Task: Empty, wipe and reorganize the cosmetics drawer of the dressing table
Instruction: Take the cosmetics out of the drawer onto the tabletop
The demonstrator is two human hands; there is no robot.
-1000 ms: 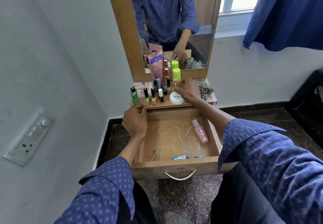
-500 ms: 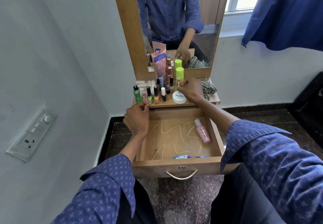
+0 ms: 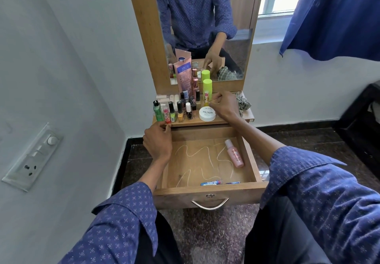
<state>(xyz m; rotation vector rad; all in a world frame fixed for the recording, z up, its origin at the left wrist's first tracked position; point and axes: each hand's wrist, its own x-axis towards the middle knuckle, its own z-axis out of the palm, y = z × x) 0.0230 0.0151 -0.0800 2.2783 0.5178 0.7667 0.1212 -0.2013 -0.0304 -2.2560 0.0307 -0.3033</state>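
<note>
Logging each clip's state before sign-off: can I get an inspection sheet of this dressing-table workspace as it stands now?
Surface: dressing-table shelf crowded; open drawer floor shows white squiggly streaks.
Job's things: pink spray bottle and small blue tube lie in the drawer; nail polish bottles, pink tube, green-capped bottle and white nail polish jar on the shelf.
Clutter: checked cloth at the shelf's right.
Hands: left hand at the shelf's front edge; right hand beside the jar; grips unclear.
Cables: nothing seen.
Surroundings: mirror, wall switchboard, blue curtain.
</note>
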